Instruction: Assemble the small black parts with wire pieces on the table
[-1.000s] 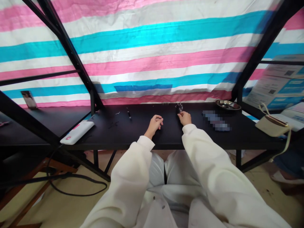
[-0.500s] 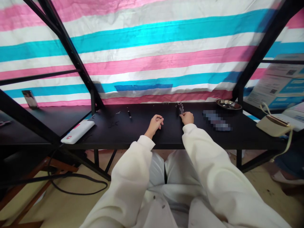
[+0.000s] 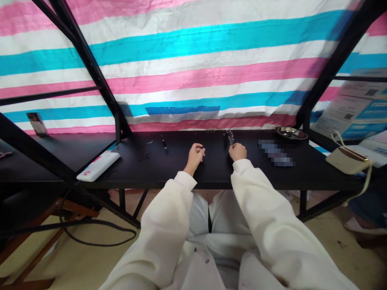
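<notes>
My left hand (image 3: 195, 154) rests on the black table (image 3: 169, 173) with its fingers curled into a loose fist; what is in it, if anything, is too small to see. My right hand (image 3: 237, 152) lies a little to the right, fingers closed in a pinch beside a small cluster of tiny pale pieces (image 3: 230, 138) standing on the table just beyond its fingertips. I cannot tell whether the fingers grip one of them. Both arms wear white sleeves.
A white power bank (image 3: 98, 166) lies at the table's left edge, a small dark stick (image 3: 164, 143) behind the left hand. A metal dish (image 3: 290, 133) sits at the back right, a beige pouch (image 3: 346, 160) further right. A black frame post (image 3: 117, 129) and striped tarp stand behind.
My left hand has slid slightly forward and left on the table. The right hand has barely moved beside the small pieces.
</notes>
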A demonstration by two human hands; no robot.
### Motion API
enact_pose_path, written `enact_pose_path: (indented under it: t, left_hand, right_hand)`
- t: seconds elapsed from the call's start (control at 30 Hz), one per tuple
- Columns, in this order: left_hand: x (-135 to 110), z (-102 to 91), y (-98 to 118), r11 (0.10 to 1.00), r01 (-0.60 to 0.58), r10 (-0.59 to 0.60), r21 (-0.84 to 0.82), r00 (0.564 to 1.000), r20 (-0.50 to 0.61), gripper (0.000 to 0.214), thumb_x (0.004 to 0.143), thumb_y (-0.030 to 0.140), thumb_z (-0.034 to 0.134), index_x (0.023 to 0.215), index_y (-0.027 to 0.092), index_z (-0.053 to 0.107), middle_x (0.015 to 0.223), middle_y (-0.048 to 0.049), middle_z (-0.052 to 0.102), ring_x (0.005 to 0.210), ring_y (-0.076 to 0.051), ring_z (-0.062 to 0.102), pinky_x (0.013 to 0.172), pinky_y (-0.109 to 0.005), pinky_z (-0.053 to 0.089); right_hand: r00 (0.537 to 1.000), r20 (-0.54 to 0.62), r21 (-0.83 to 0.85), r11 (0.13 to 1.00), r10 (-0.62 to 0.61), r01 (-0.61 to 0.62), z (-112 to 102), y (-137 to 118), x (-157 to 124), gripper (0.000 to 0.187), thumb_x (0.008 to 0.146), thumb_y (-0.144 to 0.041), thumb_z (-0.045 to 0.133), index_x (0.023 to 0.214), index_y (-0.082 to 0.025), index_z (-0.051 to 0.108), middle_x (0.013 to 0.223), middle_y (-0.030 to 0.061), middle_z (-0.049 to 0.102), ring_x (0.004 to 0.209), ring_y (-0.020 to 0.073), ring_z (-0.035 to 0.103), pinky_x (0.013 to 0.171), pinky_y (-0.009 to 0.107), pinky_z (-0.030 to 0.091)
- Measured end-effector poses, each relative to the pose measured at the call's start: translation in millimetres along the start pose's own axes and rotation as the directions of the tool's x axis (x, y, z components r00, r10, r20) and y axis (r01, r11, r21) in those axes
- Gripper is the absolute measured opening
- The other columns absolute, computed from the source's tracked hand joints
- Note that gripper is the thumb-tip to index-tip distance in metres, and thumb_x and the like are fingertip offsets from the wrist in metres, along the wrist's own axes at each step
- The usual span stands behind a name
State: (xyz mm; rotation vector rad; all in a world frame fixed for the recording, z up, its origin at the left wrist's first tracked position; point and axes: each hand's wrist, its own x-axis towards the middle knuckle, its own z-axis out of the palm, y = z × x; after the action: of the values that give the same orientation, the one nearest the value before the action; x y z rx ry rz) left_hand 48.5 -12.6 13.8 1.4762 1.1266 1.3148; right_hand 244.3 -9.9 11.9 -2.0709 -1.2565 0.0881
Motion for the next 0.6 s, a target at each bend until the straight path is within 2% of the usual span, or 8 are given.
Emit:
enact_pose_path:
  t: [0.07, 0.17, 0.27, 0.33, 0.4, 0.47, 0.5, 0.6]
  left_hand:
    - [-0.5, -0.2, 0.1, 0.998, -0.03, 0.034, 0.052, 0.996, -0.078, 0.018, 0.074, 0.021, 0.056, 0.089, 0.019, 0.046, 0.054, 0.0074, 0.051, 0.036, -0.005, 0.041, 0.04, -0.017, 0.03]
    - [2.1, -7.4, -0.9, 0.996, -0.035, 0.048, 0.08, 0.984, -0.17, 0.02, 0.073, 0.019, 0.053, 0.092, 0.019, 0.045, 0.058, 0.0068, 0.052, 0.04, -0.005, 0.043, 0.041, -0.017, 0.032]
    - [10.3, -32.1, -3.0, 0.999, -0.003, 0.013, 0.035, 0.955, -0.296, 0.022, 0.074, 0.016, 0.048, 0.096, 0.019, 0.043, 0.061, 0.0065, 0.051, 0.039, -0.005, 0.043, 0.04, -0.017, 0.032]
    - [18.0, -57.8, -3.5, 0.999, 0.049, -0.046, -0.005, 0.903, -0.427, 0.028, 0.074, 0.014, 0.046, 0.101, 0.018, 0.04, 0.062, 0.0068, 0.051, 0.036, -0.005, 0.04, 0.039, -0.017, 0.032]
    - [26.0, -85.1, -2.3, 0.991, 0.112, -0.131, -0.068, 0.823, -0.553, 0.04, 0.073, 0.01, 0.044, 0.111, 0.018, 0.034, 0.064, 0.0069, 0.052, 0.035, -0.004, 0.039, 0.037, -0.017, 0.029]
    - [33.3, -108.2, 0.6, 0.971, 0.193, -0.239, -0.142, 0.756, -0.609, 0.051, 0.072, 0.008, 0.043, 0.121, 0.017, 0.027, 0.064, 0.0064, 0.052, 0.035, -0.005, 0.041, 0.036, -0.016, 0.025]
    - [36.6, -116.8, 2.3, 0.961, 0.23, -0.277, -0.155, 0.758, -0.591, 0.057, 0.072, 0.008, 0.044, 0.125, 0.016, 0.023, 0.065, 0.0058, 0.053, 0.036, -0.005, 0.043, 0.036, -0.016, 0.024]
    - [44.9, -131.4, 5.6, 0.946, 0.314, -0.313, -0.086, 0.807, -0.501, 0.074, 0.071, 0.008, 0.051, 0.134, 0.016, 0.014, 0.067, 0.0034, 0.056, 0.039, -0.007, 0.049, 0.038, -0.017, 0.027]
  right_hand:
    - [0.999, 0.033, 0.044, 0.998, -0.039, 0.037, 0.1, -1.9, -5.2, 0.018, 0.076, -0.024, 0.054, 0.079, -0.015, 0.069, 0.08, 0.015, 0.069, 0.078, 0.024, 0.066, 0.073, 0.032, 0.047]
    - [0.975, 0.154, 0.205, 0.97, -0.162, 0.129, 1.3, -3.8, -10.6, 0.019, 0.079, -0.029, 0.05, 0.074, -0.019, 0.066, 0.067, 0.0052, 0.068, 0.058, 0.0157, 0.063, 0.068, 0.027, 0.048]
    - [0.933, 0.233, 0.339, 0.922, -0.274, 0.186, 3.3, -4.6, -12.8, 0.021, 0.08, -0.033, 0.049, 0.071, -0.019, 0.062, 0.059, -0.0003, 0.066, 0.041, 0.0105, 0.055, 0.057, 0.023, 0.047]
    - [0.919, 0.239, 0.362, 0.907, -0.314, 0.216, 4.9, -4.7, -13.0, 0.02, 0.079, -0.033, 0.05, 0.069, -0.019, 0.06, 0.056, -0.0009, 0.065, 0.039, 0.0097, 0.053, 0.054, 0.022, 0.046]
    - [0.911, 0.23, 0.361, 0.9, -0.341, 0.246, 6.6, -4.3, -12.3, 0.02, 0.079, -0.033, 0.051, 0.068, -0.018, 0.06, 0.055, -0.0009, 0.064, 0.041, 0.0098, 0.054, 0.055, 0.021, 0.045]
    - [0.907, 0.219, 0.354, 0.896, -0.36, 0.27, 8.5, -3.3, -11.3, 0.02, 0.079, -0.032, 0.051, 0.067, -0.018, 0.06, 0.054, -0.0006, 0.064, 0.044, 0.0103, 0.055, 0.056, 0.021, 0.045]
    - [0.906, 0.216, 0.353, 0.894, -0.364, 0.276, 9.4, -2.6, -10.7, 0.02, 0.079, -0.032, 0.051, 0.067, -0.018, 0.06, 0.054, -0.0006, 0.064, 0.045, 0.0105, 0.056, 0.057, 0.021, 0.045]
    - [0.903, 0.215, 0.357, 0.89, -0.373, 0.283, 11.8, -0.8, -9.6, 0.021, 0.079, -0.033, 0.051, 0.066, -0.019, 0.06, 0.053, -0.0007, 0.064, 0.047, 0.011, 0.057, 0.058, 0.021, 0.046]
